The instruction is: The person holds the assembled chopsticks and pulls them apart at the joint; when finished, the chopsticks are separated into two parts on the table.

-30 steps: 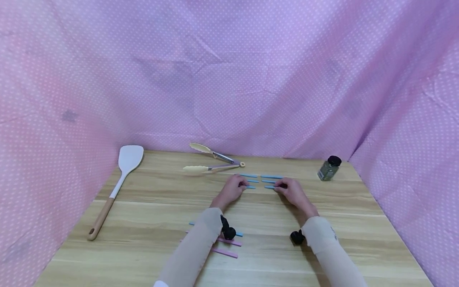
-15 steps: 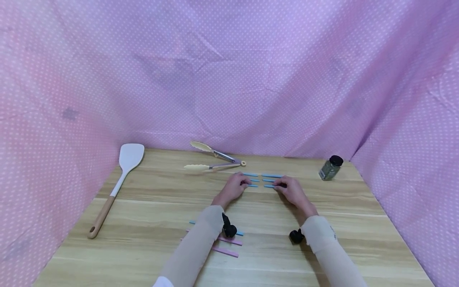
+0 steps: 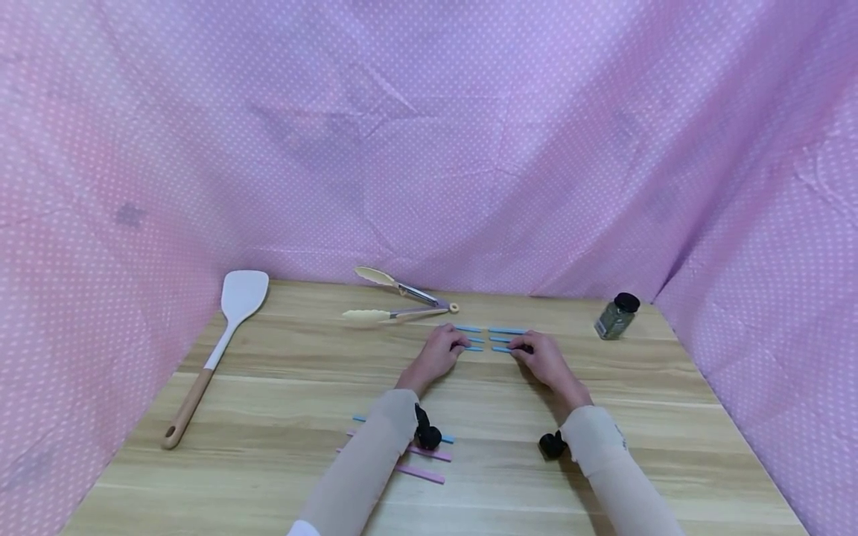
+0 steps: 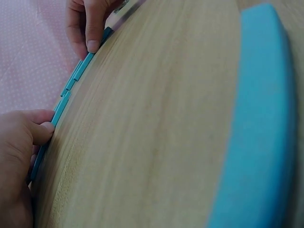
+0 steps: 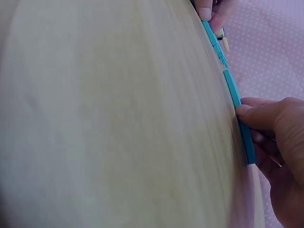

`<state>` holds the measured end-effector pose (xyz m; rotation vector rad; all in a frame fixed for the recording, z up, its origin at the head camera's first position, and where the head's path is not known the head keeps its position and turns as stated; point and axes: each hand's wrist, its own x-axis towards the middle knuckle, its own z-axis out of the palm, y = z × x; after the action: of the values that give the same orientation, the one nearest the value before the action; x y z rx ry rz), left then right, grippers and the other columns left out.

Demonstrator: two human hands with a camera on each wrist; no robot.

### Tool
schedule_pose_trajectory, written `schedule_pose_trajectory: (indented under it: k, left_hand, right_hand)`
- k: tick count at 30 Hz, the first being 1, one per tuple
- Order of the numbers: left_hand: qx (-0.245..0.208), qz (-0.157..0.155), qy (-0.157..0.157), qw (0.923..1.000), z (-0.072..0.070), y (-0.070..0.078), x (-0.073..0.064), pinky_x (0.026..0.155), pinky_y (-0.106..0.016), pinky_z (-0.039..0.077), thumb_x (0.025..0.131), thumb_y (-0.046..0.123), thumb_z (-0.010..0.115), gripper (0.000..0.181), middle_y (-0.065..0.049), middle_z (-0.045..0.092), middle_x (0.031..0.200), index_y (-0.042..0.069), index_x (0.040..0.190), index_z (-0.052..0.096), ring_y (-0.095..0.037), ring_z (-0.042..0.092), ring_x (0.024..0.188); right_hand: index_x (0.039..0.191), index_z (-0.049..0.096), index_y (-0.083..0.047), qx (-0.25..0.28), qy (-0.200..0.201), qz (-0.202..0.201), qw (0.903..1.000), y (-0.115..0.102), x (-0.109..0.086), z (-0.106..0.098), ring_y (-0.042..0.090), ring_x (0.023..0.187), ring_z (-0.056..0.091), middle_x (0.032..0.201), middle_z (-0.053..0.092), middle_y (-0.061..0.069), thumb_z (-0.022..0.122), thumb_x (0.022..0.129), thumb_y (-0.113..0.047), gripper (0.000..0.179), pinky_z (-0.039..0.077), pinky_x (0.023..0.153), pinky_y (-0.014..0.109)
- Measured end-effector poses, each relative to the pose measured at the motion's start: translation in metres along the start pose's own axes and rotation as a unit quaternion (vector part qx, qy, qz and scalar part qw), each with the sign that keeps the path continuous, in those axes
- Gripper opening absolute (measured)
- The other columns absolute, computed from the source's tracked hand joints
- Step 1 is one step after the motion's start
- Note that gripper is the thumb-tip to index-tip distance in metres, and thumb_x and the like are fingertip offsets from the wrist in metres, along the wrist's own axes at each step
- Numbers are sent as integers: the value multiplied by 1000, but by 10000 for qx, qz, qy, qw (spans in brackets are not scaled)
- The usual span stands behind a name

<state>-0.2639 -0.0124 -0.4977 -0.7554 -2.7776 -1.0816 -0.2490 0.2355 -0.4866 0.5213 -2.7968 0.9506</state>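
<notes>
Blue flat sticks lie on the table in two short rows that face each other end to end, with a narrow gap between. My left hand pinches the nearest stick of the left row, a blue stick, between thumb and fingers. Opposite it, my right hand pinches the nearest stick of the right row, another blue stick. Both held sticks lie low along the tabletop. Farther blue sticks, such as the upper left one and upper right one, are partly hidden by the hands.
Under my left forearm lie pink sticks and one blue stick, partly covered. Cream-tipped tongs rest spread behind the rows. A white spatula with a wooden handle is at left, a dark-lidded jar at back right.
The two pinched blue sticks have slid slightly toward each other, so the gap between their ends is smaller. Both hands keep their pinch.
</notes>
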Motion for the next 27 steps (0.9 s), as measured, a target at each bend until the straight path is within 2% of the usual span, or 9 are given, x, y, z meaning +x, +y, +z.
schedule_pose_trajectory:
  k: [7, 12, 16, 22, 27]
  left_hand:
    - [494, 273, 79, 9984, 1, 2, -4, 88, -32, 44, 93, 8, 60, 15, -1, 60, 99, 14, 100, 72, -17, 53, 94]
    - [850, 400, 156, 9955, -5, 8, -10, 89, -31, 42, 92, 12, 62, 17, 1, 59, 101, 15, 107, 69, -16, 51, 95]
    - [684, 463, 123, 9965, -17, 14, -15, 92, -31, 44, 90, 14, 65, 21, 1, 57, 104, 15, 111, 67, -16, 50, 101]
    - [62, 418, -181, 9989, -38, 20, -26, 90, -27, 48, 92, 17, 63, 22, 2, 56, 106, 14, 114, 65, -14, 53, 104]
    - [-210, 364, -261, 9988, -53, 22, -41, 91, -30, 48, 93, 19, 63, 22, 2, 56, 109, 12, 113, 65, -15, 54, 104]
  right_hand:
    - [96, 73, -8, -85, -29, 8, 10000, -7, -4, 0, 26, 94, 62, 95, 66, 6, 67, 88, -6, 11, 50, 85, 45]
    - [98, 72, -8, -64, 30, -116, 9999, -17, -5, -5, 26, 96, 61, 96, 65, 6, 67, 88, -8, 11, 51, 86, 44]
    - [98, 71, -6, 20, 121, -275, 9995, -27, -6, -12, 25, 93, 62, 96, 65, 6, 68, 88, -9, 11, 53, 81, 41]
    - [102, 71, -6, 148, 219, -435, 9987, -46, -11, -19, 21, 86, 62, 96, 66, 6, 69, 87, -9, 15, 52, 75, 34]
    - [99, 70, -2, 371, 454, -1019, 9931, -61, -17, -17, 21, 82, 64, 94, 68, 9, 71, 83, -3, 16, 55, 73, 34]
